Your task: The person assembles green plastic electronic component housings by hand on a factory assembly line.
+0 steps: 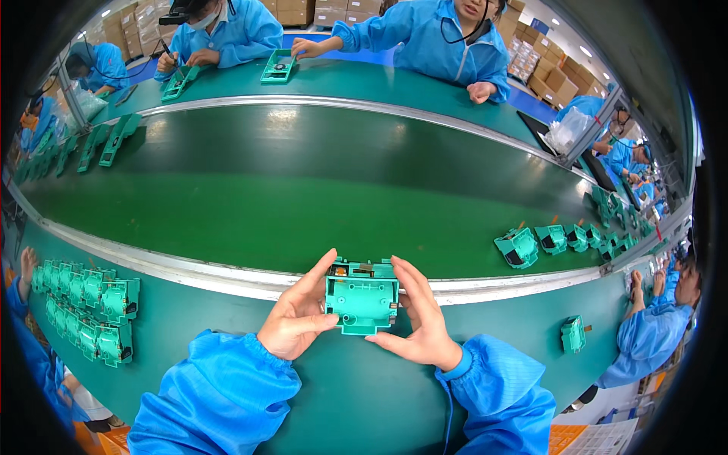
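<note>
Fingers [322, 267] of the left hand [297, 322] are stretched along the left side of a green plastic housing [362, 297], with the thumb pressed to its lower left corner. The right hand [419, 322] mirrors this: its fingers lie flat against the right wall and the thumb supports the lower edge. So both hands pinch the housing between them, and it is kept just above the near table [356, 394], close to the metal rail [227, 274] of the conveyor belt [303, 205].

The grip is only from the sides, by flat fingers, so I judge the housing may slip or turn if one hand lets go first. At its far edge sits a small brown and dark part; I cannot tell if this is fixed, and a tilt toward the belt could shake it loose. The housing is also near the rail, and a drop there could send it onto the belt.

To the left on the near table stand rows of similar green housings [87, 307]; a wide elbow move may knock them. To the right, a single green piece [573, 334] lies on the table, and more housings [557, 241] ride on the belt. On the far side, other people in blue coats work at green trays [277, 67].
</note>
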`<action>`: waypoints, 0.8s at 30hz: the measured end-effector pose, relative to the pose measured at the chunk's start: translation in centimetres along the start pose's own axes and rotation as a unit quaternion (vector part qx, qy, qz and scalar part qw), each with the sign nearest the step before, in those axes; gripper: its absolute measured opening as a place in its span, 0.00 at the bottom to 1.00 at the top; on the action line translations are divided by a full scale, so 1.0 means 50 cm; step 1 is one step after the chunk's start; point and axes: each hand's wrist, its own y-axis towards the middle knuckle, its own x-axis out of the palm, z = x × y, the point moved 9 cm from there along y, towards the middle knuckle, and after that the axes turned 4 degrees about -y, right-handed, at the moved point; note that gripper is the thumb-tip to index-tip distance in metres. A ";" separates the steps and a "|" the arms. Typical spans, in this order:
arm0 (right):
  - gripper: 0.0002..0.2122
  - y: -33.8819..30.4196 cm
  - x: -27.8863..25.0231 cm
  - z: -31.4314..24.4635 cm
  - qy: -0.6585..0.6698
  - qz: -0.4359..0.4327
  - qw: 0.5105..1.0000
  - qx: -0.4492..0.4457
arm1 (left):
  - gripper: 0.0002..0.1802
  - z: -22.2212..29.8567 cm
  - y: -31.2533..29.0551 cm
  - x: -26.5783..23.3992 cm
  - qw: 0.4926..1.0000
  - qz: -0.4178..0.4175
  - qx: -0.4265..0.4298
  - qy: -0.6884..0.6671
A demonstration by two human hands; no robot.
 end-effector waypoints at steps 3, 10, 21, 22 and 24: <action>0.38 0.006 -0.002 0.003 0.141 -0.006 0.990 0.024 | 0.43 -0.002 0.005 0.001 1.000 -0.004 0.011 -0.022; 0.33 -0.005 0.014 0.041 0.352 -0.029 0.926 0.131 | 0.43 0.003 0.005 0.000 0.999 -0.015 0.046 -0.007; 0.31 -0.017 0.014 0.078 0.437 -0.012 0.866 0.243 | 0.44 -0.008 0.006 0.006 0.999 -0.030 0.032 0.005; 0.30 -0.017 0.018 0.079 0.458 -0.029 0.856 0.238 | 0.43 -0.008 0.007 0.009 0.999 -0.036 0.037 0.003; 0.27 -0.020 0.021 0.081 0.476 -0.031 0.846 0.240 | 0.42 -0.009 0.006 0.015 0.998 -0.049 0.024 -0.013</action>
